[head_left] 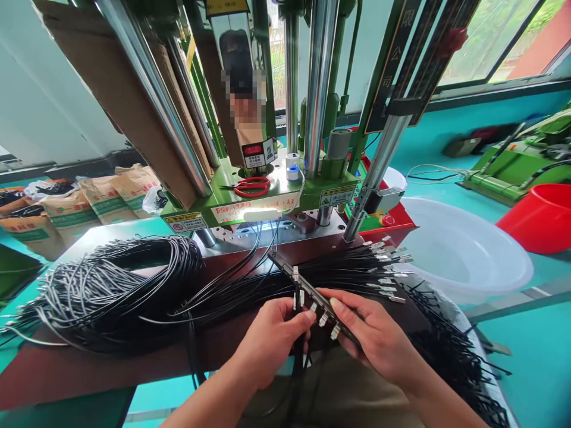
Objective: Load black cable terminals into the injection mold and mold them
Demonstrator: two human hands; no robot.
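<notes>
My right hand (375, 330) is closed around the lower end of a long dark bar (307, 289), which slants across in front of me. Several pale cable plugs (323, 320) sit in a row along its near edge. Close against the bar, my left hand (274, 336) has thumb and finger pinched on one of the black cables at its plug (313, 308). Other black cables (298, 368) hang down beneath that hand. Beyond the bar, a spread of black cables (330, 270) lies on the brown table, their silvery plugs pointing right.
A green press (272, 205) with steel columns stands ahead, red-handled snips (252, 186) on its plate. Left lies a large coil of cables (116, 285). Right are a white basin (499, 255), a red bucket (537, 220) and a heap of black scraps (450, 351).
</notes>
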